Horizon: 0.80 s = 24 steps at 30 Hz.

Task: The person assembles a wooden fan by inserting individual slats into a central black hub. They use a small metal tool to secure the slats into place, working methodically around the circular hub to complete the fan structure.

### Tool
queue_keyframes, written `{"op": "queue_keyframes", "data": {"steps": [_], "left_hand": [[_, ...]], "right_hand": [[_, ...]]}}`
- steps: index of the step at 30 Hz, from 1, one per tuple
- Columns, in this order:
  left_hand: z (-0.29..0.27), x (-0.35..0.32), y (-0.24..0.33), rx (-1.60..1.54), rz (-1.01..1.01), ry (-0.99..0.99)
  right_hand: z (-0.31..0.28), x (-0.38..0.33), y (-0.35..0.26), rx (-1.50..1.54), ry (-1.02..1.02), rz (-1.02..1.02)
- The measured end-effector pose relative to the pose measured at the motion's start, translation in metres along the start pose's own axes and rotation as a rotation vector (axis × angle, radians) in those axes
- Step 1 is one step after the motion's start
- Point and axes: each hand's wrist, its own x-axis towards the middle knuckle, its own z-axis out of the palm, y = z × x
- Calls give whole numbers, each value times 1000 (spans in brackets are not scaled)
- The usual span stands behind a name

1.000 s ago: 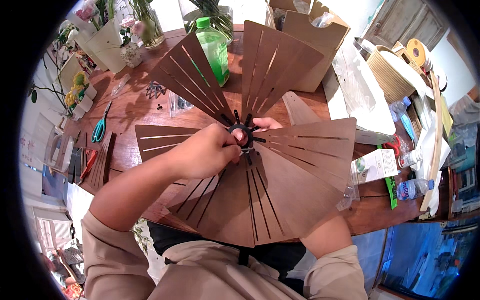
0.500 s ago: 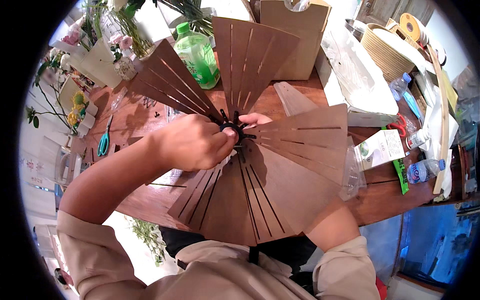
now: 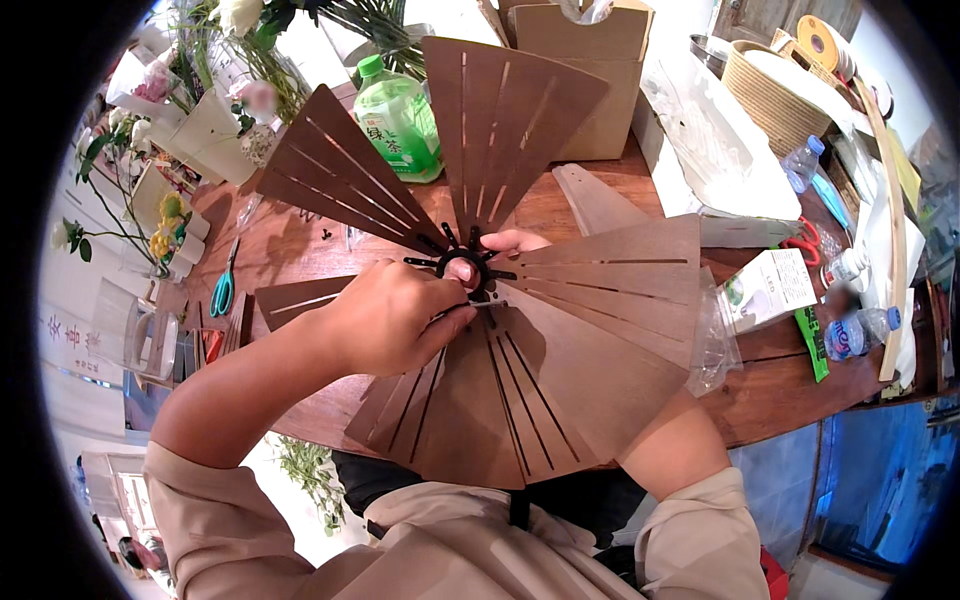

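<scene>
A fan of thin brown slotted blades spreads around a small black toothed hub above the wooden table. My left hand lies on top of the fan, its fingertips pinched together at the hub's left rim where a blade meets it. My right hand comes up from beneath the fan; only its fingertips show, curled over the hub's far edge, and the blades hide the rest. One blade stands up toward the back and another points back left.
A green drink bottle and a cardboard box stand behind the fan. Flowers in wrapped paper and teal scissors are at the left. A loose pale blade, a carton, red scissors and water bottles are at the right.
The view has shifted and the fan sits a little lower in the picture. Both hands stay at the hub, and my left fingers have closed in tighter on its rim.
</scene>
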Motion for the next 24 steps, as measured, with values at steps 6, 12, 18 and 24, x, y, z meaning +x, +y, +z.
{"op": "queue_keyframes", "data": {"steps": [6,12,18,24], "left_hand": [[4,4,-3,-4,10,1],[7,-1,-3,-68,-36,13],[7,0,-1,-99,-35,28],[6,0,3,-88,-57,42]], "right_hand": [[2,-4,3,-25,47,-14],[4,2,10,7,-1,-126],[0,4,12,60,3,-195],[5,1,10,23,35,-160]]}}
